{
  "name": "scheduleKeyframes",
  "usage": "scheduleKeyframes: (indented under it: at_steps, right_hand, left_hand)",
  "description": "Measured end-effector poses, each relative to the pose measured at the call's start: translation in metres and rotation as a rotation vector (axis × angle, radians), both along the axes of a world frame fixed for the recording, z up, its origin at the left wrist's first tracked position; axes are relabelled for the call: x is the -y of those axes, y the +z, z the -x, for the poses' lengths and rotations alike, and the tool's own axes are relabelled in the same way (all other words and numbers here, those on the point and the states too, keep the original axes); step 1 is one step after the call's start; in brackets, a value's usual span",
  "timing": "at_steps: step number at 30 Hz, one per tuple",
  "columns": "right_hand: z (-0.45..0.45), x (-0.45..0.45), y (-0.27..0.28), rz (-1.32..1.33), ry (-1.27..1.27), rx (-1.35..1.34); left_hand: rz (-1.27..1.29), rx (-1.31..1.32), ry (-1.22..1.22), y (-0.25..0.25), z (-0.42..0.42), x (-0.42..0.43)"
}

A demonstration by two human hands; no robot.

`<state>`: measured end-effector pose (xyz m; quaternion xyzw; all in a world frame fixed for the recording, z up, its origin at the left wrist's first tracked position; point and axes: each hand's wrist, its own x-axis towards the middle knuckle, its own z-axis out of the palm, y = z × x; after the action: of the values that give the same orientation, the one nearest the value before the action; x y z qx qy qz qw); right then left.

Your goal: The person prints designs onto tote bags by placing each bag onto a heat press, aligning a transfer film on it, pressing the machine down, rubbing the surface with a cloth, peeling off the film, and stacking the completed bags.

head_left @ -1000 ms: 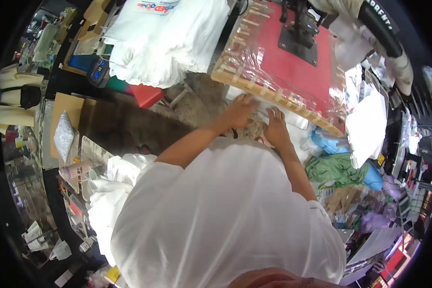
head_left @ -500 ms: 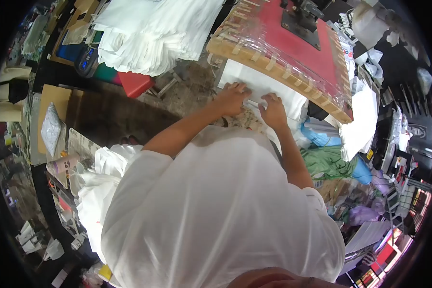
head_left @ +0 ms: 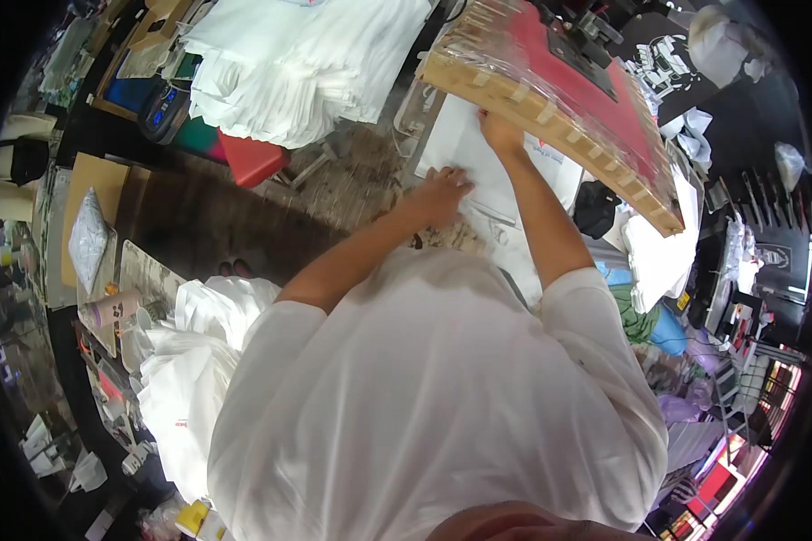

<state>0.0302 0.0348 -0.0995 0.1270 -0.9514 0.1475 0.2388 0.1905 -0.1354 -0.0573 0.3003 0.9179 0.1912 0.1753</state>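
A white sheet of thin cloth or a flat bag lies on the flat board below a raised printing screen. The screen has a taped wooden border and a red surface. My left hand rests on the near left edge of the white sheet, its fingers bent but apart. My right hand reaches farther in over the sheet, close under the screen's border. Its fingers are mostly hidden, so I cannot make out a grip. Small print shows on the sheet to the right of that wrist.
A thick stack of white sheets stands at the far left, above a red stool. More crumpled white sheets are piled at my left side. A metal clamp holds the screen. White sheets hang at the right.
My right hand has moved away from me, from the sheet's near edge to under the screen. My left hand has shifted slightly nearer to me. The view has turned a little.
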Motion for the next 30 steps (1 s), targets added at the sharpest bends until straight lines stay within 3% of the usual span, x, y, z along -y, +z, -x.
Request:
scheduleKeyframes:
  at_steps: [4,7,10,15,30]
  right_hand:
    - [0.021,0.001,-0.005,-0.057,0.029,0.132]
    - [0.036,-0.001,-0.012,-0.135,0.104,0.04]
    - [0.041,0.001,-0.007,-0.041,0.007,-0.004]
    - [-0.002,0.012,0.047,-0.113,0.082,0.529]
    - [-0.01,0.017,0.051,-0.06,0.102,0.52]
  left_hand:
    - [-0.02,0.035,0.013,-0.002,0.001,0.001]
    - [-0.033,0.053,0.03,0.0,0.001,0.0]
    - [-0.041,0.063,0.032,-0.001,0.001,0.0]
    - [-0.06,0.07,0.038,-0.003,0.001,-0.001]
    - [-0.033,-0.027,0.038,-0.007,0.001,-0.006]
